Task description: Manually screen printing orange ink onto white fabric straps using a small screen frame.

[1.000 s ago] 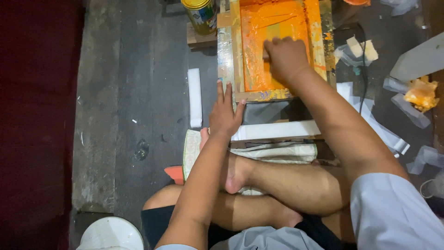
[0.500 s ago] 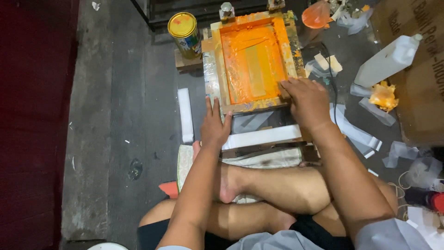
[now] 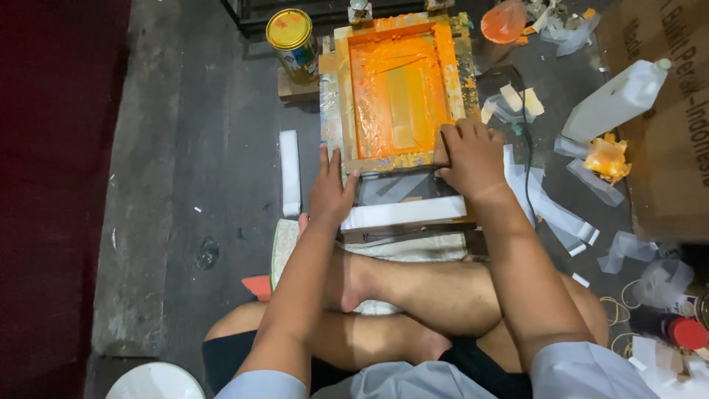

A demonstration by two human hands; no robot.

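— On the floor ahead of your crossed legs, where does the printing frame (image 3: 396, 92) sit?

— It rests on a low stand, its mesh flooded with orange ink, a yellow-lidded tin (image 3: 293, 43) just beside its far left corner.

— And your hands?

— Your left hand (image 3: 331, 191) lies flat, fingers spread, against the frame's near left corner, gripping nothing. Your right hand (image 3: 473, 157) curls over the near right edge; what it clasps beneath, I cannot tell.

— Anything nearer?

— White strips (image 3: 403, 213) lie between frame and shins.
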